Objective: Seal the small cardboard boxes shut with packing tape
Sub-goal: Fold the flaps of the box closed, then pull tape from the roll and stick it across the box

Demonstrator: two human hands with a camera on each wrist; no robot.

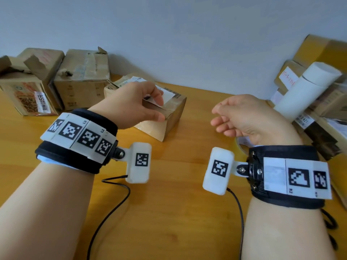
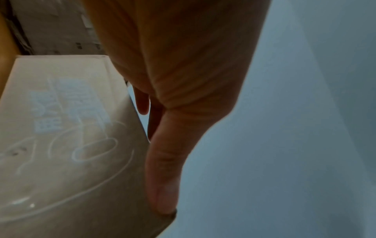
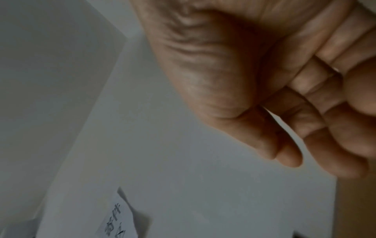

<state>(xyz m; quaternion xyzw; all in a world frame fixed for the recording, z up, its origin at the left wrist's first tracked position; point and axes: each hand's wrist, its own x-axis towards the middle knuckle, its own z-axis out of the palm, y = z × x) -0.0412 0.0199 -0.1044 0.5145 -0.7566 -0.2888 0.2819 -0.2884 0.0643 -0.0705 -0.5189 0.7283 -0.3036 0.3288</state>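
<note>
Head view: on the desk (image 1: 169, 184) the left hand (image 1: 129, 104) clasps a small box (image 1: 169, 113), thumb on its near edge, fingers over the top by a white label (image 1: 167, 93). The right hand (image 1: 249, 119) hovers above the desk, grip loosely curled on nothing, with a tape roll (image 1: 242, 145) peeking out beneath its wrist. More boxes (image 1: 80, 79) stand at the back left.

Left wrist view: the thumb (image 2: 164, 185) lies along the box (image 2: 61, 145) edge.

Right wrist view: the fingers (image 3: 305, 120) curl, holding nothing.
</note>
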